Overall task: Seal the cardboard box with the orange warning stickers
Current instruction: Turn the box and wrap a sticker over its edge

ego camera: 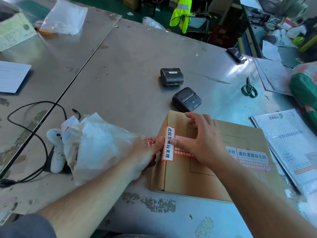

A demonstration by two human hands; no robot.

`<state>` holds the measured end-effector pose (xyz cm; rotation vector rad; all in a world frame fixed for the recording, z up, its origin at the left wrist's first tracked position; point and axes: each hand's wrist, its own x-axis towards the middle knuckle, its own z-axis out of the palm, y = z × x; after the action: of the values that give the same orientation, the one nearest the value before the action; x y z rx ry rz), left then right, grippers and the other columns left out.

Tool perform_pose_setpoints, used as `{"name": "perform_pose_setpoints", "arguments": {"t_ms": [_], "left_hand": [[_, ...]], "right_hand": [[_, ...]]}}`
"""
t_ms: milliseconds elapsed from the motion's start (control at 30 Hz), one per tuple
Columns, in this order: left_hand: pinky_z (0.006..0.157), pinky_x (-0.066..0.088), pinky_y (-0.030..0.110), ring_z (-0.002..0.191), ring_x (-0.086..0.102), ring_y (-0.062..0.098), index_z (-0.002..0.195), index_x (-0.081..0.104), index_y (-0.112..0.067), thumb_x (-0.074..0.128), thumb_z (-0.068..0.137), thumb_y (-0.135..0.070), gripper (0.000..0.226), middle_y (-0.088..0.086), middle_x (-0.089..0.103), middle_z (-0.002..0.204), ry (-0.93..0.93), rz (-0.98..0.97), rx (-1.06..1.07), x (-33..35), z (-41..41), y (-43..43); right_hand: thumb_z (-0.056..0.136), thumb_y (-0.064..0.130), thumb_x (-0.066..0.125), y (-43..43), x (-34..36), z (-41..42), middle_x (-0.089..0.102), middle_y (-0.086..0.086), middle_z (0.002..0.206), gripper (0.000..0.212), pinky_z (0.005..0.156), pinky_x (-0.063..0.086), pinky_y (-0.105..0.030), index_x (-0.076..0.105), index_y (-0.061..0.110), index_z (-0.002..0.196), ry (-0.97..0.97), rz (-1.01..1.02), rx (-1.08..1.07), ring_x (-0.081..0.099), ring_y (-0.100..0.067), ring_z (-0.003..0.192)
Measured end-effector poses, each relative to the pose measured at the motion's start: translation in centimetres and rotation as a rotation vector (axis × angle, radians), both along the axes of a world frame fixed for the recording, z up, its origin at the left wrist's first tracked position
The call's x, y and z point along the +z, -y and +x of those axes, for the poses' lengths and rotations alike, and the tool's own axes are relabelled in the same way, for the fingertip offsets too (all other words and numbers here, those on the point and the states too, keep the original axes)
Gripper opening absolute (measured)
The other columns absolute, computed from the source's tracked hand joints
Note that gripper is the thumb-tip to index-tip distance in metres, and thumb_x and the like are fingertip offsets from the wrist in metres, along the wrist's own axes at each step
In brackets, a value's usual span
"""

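On metal table (128, 66), cluttered workroom (274, 23) | left hand (145, 156), right hand (200, 143) flat, pressing sticker (169, 143)

Parcel packing station: label printers (172, 76), hi-vis vest (181, 13), mailers (289, 143).

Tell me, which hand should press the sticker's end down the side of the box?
Left, probably. The left hand sits beside the cardboard box, touching the folded end of the orange sticker. The right hand lies flat on top, holding it down.
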<state>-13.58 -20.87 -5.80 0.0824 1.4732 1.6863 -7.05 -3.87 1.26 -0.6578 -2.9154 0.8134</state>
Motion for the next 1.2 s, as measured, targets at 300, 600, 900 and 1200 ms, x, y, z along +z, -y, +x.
{"name": "perform_pose_setpoints", "arguments": {"t_ms": [300,600,900,1200], "left_hand": [[0.043,0.028,0.017,0.040,0.042,0.000,0.075,0.051,-0.019,0.087,0.034,-0.069,0.074,-0.014,0.051,0.048,0.071,0.065,-0.156,-0.4,2.0,2.9],[0.037,0.032,0.013,0.038,0.047,0.001,0.081,0.059,-0.017,0.087,0.023,-0.068,0.082,-0.011,0.054,0.047,0.108,0.127,-0.098,2.1,3.7,3.9],[0.050,0.015,0.026,0.046,0.021,0.013,0.074,0.059,-0.025,0.071,0.074,-0.056,0.033,-0.009,0.029,0.049,-0.201,-0.074,0.240,4.1,2.0,3.4],[0.051,0.032,0.027,0.035,0.041,0.000,0.076,0.052,-0.016,0.059,0.094,-0.035,0.027,-0.015,0.044,0.038,-0.449,-0.069,0.271,9.6,4.7,-2.7]], "right_hand": [[0.051,0.093,0.053,0.6,0.4,2.5,0.042,0.008,0.145,0.117,0.109,0.034,-0.041,0.038,0.029,0.147,0.048,0.125,0.153,0.036,-0.019,0.130],[0.077,0.073,0.061,1.7,0.9,4.2,0.049,0.014,0.141,0.076,0.105,0.031,-0.024,0.051,0.028,0.138,-0.021,0.048,0.137,0.041,-0.008,0.129],[0.091,0.051,0.060,1.8,2.0,7.3,0.052,0.021,0.114,0.039,0.079,0.039,-0.015,0.059,0.029,0.124,-0.129,-0.016,-0.013,0.048,-0.001,0.102],[0.093,0.041,0.064,-3.8,2.1,11.2,0.061,0.015,0.107,0.022,0.076,0.033,-0.002,0.067,0.027,0.109,-0.214,-0.084,-0.055,0.055,-0.003,0.097]]}}
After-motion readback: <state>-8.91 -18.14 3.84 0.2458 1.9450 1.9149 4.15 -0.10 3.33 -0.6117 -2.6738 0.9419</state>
